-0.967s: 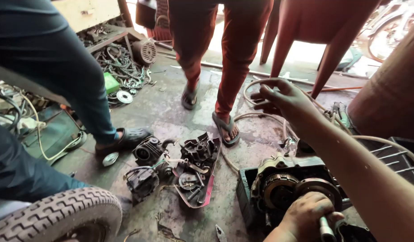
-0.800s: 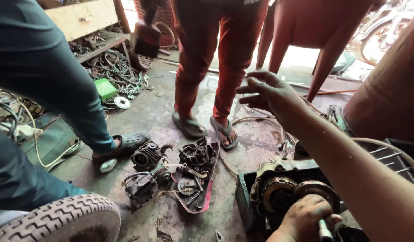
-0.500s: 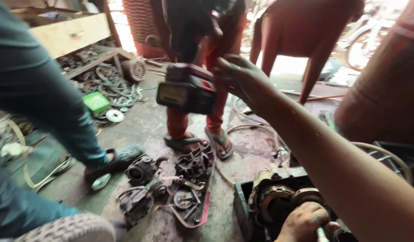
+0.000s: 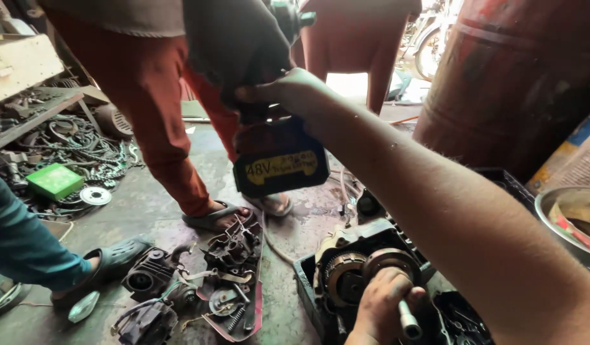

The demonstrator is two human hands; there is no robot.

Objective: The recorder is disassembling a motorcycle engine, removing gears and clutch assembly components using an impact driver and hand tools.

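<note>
Our right hand (image 4: 288, 96) grips the handle of a cordless power tool (image 4: 269, 137), its dark-blue battery pack (image 4: 279, 167) hanging above the floor. Our left hand (image 4: 383, 312) wraps a metal socket tool (image 4: 407, 321) at the engine clutch (image 4: 365, 268).

A matt plastic drill battery (image 4: 280, 165), greasy dull metal engine (image 4: 365, 271) and rough stained concrete floor (image 4: 161, 211) are seen.
</note>
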